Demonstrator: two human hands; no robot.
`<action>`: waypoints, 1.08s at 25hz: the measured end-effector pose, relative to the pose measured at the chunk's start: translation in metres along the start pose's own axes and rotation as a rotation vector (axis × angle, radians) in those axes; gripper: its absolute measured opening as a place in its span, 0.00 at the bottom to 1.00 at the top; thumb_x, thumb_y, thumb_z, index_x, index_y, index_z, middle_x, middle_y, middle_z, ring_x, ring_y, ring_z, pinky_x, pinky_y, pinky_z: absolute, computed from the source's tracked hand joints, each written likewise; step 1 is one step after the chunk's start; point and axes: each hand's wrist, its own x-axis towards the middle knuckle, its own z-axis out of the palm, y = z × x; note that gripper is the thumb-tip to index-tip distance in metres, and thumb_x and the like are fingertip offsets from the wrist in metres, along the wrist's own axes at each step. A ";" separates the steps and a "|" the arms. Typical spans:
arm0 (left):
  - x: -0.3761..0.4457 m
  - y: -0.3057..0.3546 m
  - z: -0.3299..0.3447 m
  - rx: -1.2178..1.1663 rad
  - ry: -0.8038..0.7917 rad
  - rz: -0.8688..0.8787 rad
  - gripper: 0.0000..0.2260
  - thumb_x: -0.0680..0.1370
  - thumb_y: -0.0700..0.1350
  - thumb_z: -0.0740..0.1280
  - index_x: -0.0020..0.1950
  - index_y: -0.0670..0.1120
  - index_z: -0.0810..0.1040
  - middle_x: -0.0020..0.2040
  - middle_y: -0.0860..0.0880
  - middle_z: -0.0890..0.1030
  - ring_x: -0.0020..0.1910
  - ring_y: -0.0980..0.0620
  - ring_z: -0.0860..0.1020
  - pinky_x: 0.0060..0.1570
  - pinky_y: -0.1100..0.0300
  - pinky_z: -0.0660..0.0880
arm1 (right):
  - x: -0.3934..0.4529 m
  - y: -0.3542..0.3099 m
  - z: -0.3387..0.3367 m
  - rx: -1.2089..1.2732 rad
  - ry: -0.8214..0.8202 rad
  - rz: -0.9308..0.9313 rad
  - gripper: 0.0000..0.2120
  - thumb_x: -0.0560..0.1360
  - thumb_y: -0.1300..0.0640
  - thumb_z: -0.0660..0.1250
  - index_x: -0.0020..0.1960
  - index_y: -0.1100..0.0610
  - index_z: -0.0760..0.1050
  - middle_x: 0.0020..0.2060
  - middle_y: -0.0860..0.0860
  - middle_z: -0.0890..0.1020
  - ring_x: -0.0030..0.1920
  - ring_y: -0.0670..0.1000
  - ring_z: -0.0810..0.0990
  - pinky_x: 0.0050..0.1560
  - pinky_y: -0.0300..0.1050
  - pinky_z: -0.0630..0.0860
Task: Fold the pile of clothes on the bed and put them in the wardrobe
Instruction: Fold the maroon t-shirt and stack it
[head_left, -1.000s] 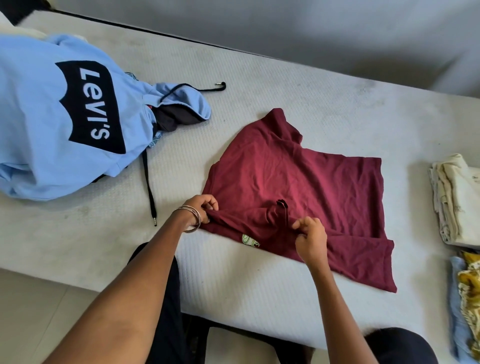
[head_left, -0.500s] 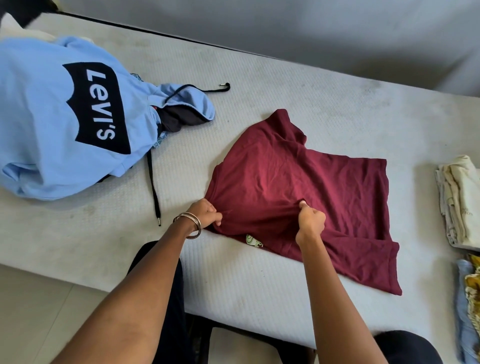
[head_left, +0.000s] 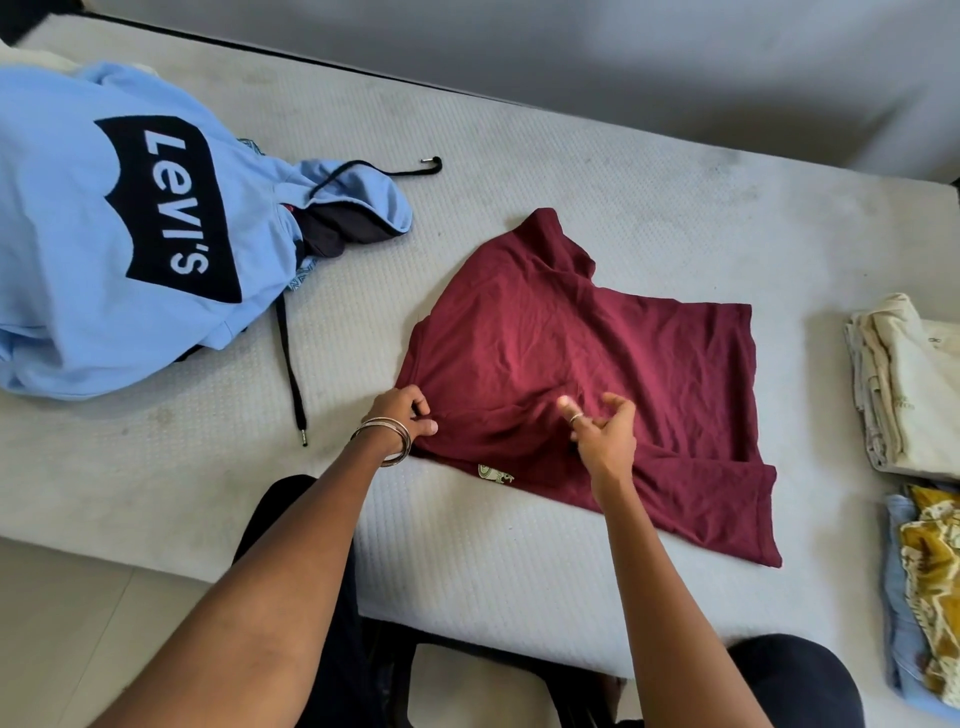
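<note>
Right hand (head_left: 605, 434) has released the maroon shirt (head_left: 597, 358), hem pointing right.

A plain grey wall (head_left: 675, 62) rises beyond the far edge of the bed (head_left: 571, 171), and a thin dark strip (head_left: 260, 44) runs between the two. Pale tiled floor (head_left: 67, 623) shows below the bed's near edge at the lower left. Dark trousers (head_left: 332, 623) stand against that near edge, with a second dark leg (head_left: 795, 675) towards the lower right corner. A black frame (head_left: 467, 644) sits between the legs. Thin metal bangles (head_left: 387, 439) circle the left wrist.
</note>
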 end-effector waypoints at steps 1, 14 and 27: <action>-0.001 0.001 0.000 -0.005 0.003 -0.012 0.10 0.70 0.44 0.76 0.44 0.47 0.76 0.36 0.52 0.73 0.39 0.49 0.75 0.46 0.55 0.74 | -0.009 0.006 -0.001 -0.148 -0.037 0.011 0.32 0.68 0.42 0.76 0.63 0.52 0.65 0.37 0.45 0.79 0.46 0.51 0.79 0.60 0.53 0.68; -0.046 0.037 0.054 0.603 0.409 0.396 0.17 0.66 0.51 0.76 0.52 0.50 0.78 0.47 0.48 0.77 0.45 0.45 0.76 0.40 0.50 0.74 | -0.011 0.047 -0.031 -0.504 0.218 -0.197 0.14 0.76 0.58 0.69 0.61 0.59 0.74 0.56 0.59 0.77 0.61 0.62 0.72 0.60 0.59 0.67; -0.051 0.094 0.107 0.739 -0.263 0.155 0.48 0.78 0.27 0.53 0.62 0.82 0.35 0.72 0.61 0.25 0.71 0.33 0.28 0.57 0.18 0.44 | 0.042 0.093 -0.213 -0.505 0.575 0.216 0.17 0.77 0.58 0.68 0.64 0.59 0.70 0.63 0.64 0.74 0.66 0.63 0.69 0.64 0.60 0.66</action>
